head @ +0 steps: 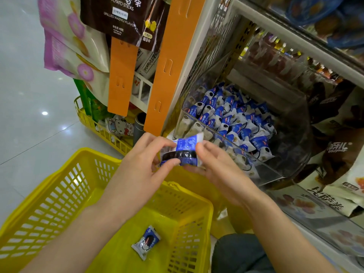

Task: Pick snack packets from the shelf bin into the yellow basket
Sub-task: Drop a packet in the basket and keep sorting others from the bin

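One snack packet [146,242] lies in the near yellow basket [84,150]; many fill the shelf bin [271,172] at right. Left hand [145,166] and right hand [216,168] pinch a blue packet [183,152] between curled fingers [171,161], above the basket's far rim.

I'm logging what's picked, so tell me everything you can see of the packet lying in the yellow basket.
The packet is a small pillow pack of glossy film, half blue, half white, with a dark round picture. It lies flat, turned diagonally, on the floor of the yellow basket, near the right wall. Nothing else touches it.
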Motion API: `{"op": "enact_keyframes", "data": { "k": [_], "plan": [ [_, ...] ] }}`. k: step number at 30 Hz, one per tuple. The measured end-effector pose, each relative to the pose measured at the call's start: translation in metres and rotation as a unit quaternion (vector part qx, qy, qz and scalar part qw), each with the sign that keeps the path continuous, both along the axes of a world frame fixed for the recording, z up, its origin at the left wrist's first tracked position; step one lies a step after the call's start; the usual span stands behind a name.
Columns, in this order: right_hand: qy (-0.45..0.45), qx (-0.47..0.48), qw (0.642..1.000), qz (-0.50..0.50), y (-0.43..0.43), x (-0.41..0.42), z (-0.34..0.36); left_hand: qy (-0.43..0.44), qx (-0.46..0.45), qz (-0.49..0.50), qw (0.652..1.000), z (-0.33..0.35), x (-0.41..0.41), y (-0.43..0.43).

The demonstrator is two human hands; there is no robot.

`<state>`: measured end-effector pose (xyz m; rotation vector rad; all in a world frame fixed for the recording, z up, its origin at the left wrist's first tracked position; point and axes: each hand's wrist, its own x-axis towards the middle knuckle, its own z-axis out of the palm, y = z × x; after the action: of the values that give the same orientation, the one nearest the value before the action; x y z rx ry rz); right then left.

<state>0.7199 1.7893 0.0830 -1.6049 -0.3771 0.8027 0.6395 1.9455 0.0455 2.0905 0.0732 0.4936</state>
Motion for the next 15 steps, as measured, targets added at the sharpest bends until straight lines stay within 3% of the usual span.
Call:
{"op": "enact_keyframes", "data": {
  "k": [6,12,15],
  "plan": [
    [-0.113,0.002,0.993,-0.027,0.012,-0.008,-0.015,0.006,0.072,0.046,0.996,0.000,-0.001,-0.002],
    [-0.145,-0.006,0.989,-0.031,0.012,-0.004,-0.022,0.023,-0.012,0.023,0.999,-0.001,0.001,0.000],
    [-0.139,-0.007,0.990,-0.020,0.010,-0.004,-0.023,0.022,0.013,0.017,1.000,0.001,0.000,-0.001]
  ]
}}
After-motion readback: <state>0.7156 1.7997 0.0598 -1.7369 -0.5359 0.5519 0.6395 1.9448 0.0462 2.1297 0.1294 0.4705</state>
